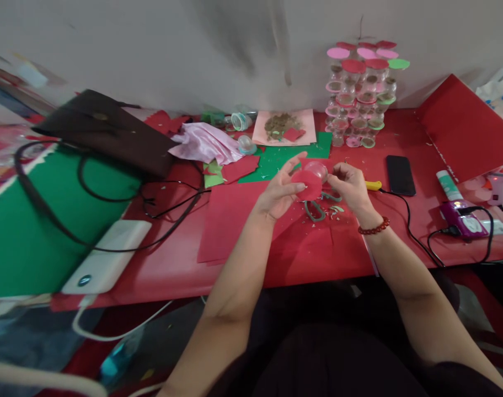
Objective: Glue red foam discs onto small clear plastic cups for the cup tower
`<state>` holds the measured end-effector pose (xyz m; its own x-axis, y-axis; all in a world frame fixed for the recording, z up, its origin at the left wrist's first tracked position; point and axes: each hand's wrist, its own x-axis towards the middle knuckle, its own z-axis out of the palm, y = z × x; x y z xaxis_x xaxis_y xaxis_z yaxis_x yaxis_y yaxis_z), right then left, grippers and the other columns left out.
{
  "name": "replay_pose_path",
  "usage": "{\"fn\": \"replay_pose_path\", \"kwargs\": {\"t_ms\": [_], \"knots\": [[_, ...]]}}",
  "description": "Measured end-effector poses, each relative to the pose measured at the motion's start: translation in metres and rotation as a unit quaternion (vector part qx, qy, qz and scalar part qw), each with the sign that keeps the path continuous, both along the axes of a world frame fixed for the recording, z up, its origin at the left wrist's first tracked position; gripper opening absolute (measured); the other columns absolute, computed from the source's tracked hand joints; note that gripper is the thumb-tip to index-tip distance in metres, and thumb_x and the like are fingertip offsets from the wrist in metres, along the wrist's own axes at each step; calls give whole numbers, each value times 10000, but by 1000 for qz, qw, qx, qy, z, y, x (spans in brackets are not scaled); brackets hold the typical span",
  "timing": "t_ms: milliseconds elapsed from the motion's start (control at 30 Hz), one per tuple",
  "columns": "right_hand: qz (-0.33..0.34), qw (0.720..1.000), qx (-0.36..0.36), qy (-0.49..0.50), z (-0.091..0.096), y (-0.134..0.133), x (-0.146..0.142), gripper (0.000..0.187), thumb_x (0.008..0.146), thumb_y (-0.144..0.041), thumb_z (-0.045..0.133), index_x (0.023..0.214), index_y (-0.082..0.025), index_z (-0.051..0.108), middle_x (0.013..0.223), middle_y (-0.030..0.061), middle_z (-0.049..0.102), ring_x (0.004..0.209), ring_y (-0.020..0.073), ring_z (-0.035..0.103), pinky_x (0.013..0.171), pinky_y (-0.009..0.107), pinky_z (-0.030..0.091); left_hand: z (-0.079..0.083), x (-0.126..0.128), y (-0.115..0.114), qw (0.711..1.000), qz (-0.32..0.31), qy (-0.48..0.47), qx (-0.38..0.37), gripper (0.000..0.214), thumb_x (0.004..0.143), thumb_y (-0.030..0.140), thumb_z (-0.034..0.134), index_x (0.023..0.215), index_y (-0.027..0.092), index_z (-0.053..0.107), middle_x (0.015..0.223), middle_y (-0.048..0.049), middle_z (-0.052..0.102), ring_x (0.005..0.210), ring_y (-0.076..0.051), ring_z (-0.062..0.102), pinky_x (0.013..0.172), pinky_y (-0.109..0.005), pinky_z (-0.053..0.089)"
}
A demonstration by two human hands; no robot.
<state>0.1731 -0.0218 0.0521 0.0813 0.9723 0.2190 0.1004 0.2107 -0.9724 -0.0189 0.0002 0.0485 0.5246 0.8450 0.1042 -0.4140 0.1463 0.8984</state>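
Between thumb and fingers, my left hand grips a round red paper disc. Just behind the disc is a small clear rounded plastic piece, like a cup or a cut bottle top; the disc partly hides it. My right hand, with a red bead bracelet at its wrist, pinches the edge of that plastic piece. Below both hands lie scissors with grey-green handles, among paper scraps. Red paper sheets are spread under my left forearm.
At the back stands a stack of clear bottle pieces with coloured discs. A phone, a yellow-handled corded tool and a purple power adapter are on the right. A dark bag and white power bank lie left.
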Motion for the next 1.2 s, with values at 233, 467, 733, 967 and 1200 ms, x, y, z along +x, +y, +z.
{"fn": "replay_pose_path", "kwargs": {"t_ms": [233, 467, 733, 967, 1200], "knots": [[-23, 999, -2, -32, 3, 0, -1, 261, 704, -347, 670, 605, -231, 458, 542, -64, 414, 539, 84, 351, 515, 257, 281, 4, 2, -2, 1000, 19, 4, -8, 877, 580, 262, 916, 1387, 272, 575, 1179, -41, 697, 1002, -191, 695, 892, -264, 530], [-38, 996, 17, -84, 3, 0, 0, 224, 697, -320, 642, 578, -226, 478, 536, -57, 447, 547, 86, 374, 532, 261, 295, 6, 3, -4, 999, 36, 23, 8, 887, 567, 229, 904, 1393, 293, 586, 1104, -31, 703, 985, -207, 688, 895, -293, 534], [-42, 995, 22, -89, 2, 1, 1, 136, 690, -287, 637, 613, -214, 552, 542, -55, 495, 543, 95, 408, 537, 268, 321, 7, 5, -6, 998, 34, 45, 30, 934, 569, 226, 899, 1432, 281, 547, 1126, -42, 697, 1017, -216, 672, 935, -314, 520], [-25, 996, 10, -84, 1, 2, 4, 101, 683, -301, 648, 684, -211, 602, 606, -31, 565, 579, 114, 468, 558, 275, 355, 7, 3, -6, 997, 26, 61, 48, 933, 567, 205, 912, 1425, 301, 558, 1183, -55, 701, 1070, -236, 676, 968, -334, 524], [-19, 997, 22, -77, 3, 1, 5, 81, 688, -291, 629, 692, -211, 620, 643, -20, 606, 616, 125, 523, 602, 287, 413, 6, 3, -8, 995, 11, 75, 60, 949, 568, 178, 916, 1439, 322, 568, 1216, -64, 685, 1092, -257, 673, 1007, -378, 522]]}}
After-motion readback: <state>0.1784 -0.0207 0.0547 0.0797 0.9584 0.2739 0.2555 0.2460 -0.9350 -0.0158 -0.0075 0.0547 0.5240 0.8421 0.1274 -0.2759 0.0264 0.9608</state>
